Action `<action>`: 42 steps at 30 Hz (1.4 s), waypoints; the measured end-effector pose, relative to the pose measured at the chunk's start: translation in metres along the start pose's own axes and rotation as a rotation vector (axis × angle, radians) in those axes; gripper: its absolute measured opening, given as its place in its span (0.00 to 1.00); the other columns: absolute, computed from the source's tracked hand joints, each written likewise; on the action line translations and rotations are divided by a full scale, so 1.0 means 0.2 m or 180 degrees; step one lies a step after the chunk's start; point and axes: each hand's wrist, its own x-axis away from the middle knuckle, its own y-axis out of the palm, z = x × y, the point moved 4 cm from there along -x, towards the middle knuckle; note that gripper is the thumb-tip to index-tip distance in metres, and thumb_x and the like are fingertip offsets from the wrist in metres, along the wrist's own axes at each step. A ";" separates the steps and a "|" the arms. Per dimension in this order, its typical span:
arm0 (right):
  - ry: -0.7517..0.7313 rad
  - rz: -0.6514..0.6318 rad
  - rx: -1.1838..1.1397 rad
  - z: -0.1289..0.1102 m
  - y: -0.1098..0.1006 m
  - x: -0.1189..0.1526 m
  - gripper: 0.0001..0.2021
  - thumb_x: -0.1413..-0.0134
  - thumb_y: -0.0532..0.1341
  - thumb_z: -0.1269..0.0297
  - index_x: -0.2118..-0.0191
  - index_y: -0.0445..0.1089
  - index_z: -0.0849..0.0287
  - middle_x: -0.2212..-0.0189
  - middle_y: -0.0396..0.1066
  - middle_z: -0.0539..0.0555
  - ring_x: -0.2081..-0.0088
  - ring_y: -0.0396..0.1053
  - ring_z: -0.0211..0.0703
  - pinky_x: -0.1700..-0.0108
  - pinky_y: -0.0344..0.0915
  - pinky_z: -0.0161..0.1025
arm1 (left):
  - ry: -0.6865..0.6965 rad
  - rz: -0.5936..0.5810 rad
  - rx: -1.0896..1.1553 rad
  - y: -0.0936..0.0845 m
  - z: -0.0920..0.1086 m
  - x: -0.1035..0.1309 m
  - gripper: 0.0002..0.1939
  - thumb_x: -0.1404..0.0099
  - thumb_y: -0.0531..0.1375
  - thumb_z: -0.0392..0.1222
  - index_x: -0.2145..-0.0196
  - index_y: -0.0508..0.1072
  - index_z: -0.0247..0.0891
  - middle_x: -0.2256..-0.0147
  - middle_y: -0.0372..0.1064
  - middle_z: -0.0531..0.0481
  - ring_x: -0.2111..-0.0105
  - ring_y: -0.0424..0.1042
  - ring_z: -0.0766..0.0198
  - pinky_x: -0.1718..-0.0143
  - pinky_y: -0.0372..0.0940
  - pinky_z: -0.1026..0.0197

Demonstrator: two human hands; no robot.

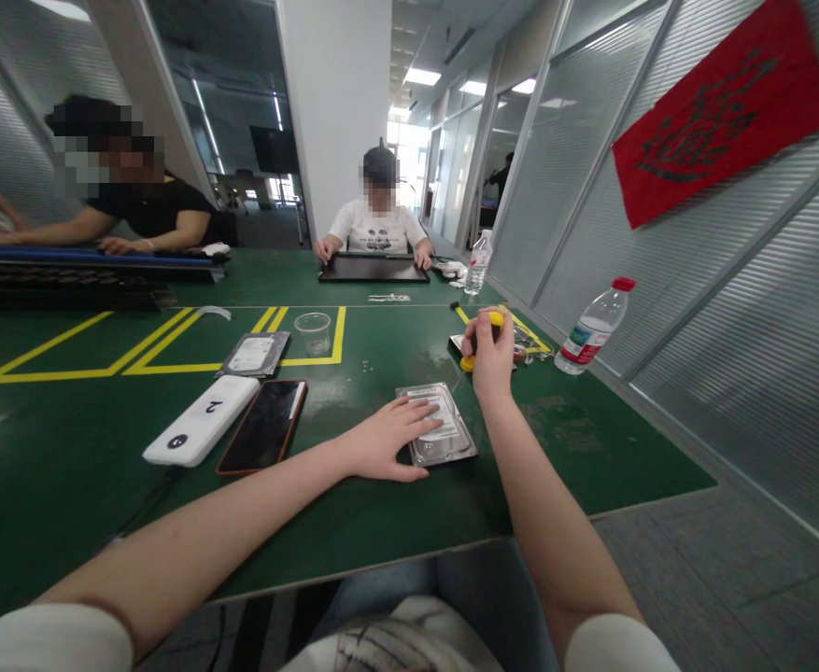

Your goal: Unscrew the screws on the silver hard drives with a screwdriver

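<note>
A silver hard drive (451, 443) with a white label lies flat on the green table (409, 523) in front of me. My left hand (391, 437) rests on its left side with the fingers spread. Just beyond the drive's right edge, my right hand (491, 359) is wrapped round a yellow and black screwdriver (496, 319). The thin shaft slants down toward the drive's upper right corner; whether the tip touches it I cannot tell. Behind my right hand sits a dark object, partly hidden. A second hard drive (253, 355) lies farther left.
A white power bank (203, 422) and a phone (263, 427) lie left of my forearm. Beyond are a clear cup (313, 333) and tiny loose pieces. Water bottles (595, 329) stand at the right edge. Across the table, people handle a dark panel (374, 269) and long frames (65, 280).
</note>
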 end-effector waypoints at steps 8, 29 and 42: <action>0.0358 0.0007 -0.0042 0.07 -0.01 -0.01 0.20 0.50 0.62 0.44 0.72 0.56 0.55 0.81 0.58 0.39 0.87 0.53 0.24 0.85 0.51 0.27 | -0.0169 0.0060 -0.0069 0.00 -0.07 0.01 0.39 0.38 0.60 0.52 0.34 0.53 0.39 0.33 0.44 0.38 0.33 0.45 0.48 0.34 0.38 0.43; 0.0450 -0.0188 -0.0077 0.09 0.01 0.00 0.22 0.52 0.62 0.42 0.72 0.57 0.56 0.82 0.59 0.39 0.88 0.52 0.24 0.86 0.48 0.26 | -0.0243 0.0055 -0.0064 -0.01 -0.08 0.01 0.37 0.36 0.59 0.51 0.34 0.53 0.38 0.32 0.44 0.38 0.33 0.44 0.47 0.34 0.37 0.42; 0.0434 -0.0220 -0.0118 0.11 -0.02 -0.01 0.22 0.51 0.60 0.40 0.70 0.54 0.53 0.83 0.60 0.38 0.88 0.53 0.26 0.86 0.48 0.27 | -0.0215 0.0060 -0.0103 0.00 -0.08 0.02 0.38 0.36 0.58 0.52 0.33 0.51 0.39 0.32 0.43 0.39 0.33 0.43 0.48 0.34 0.37 0.43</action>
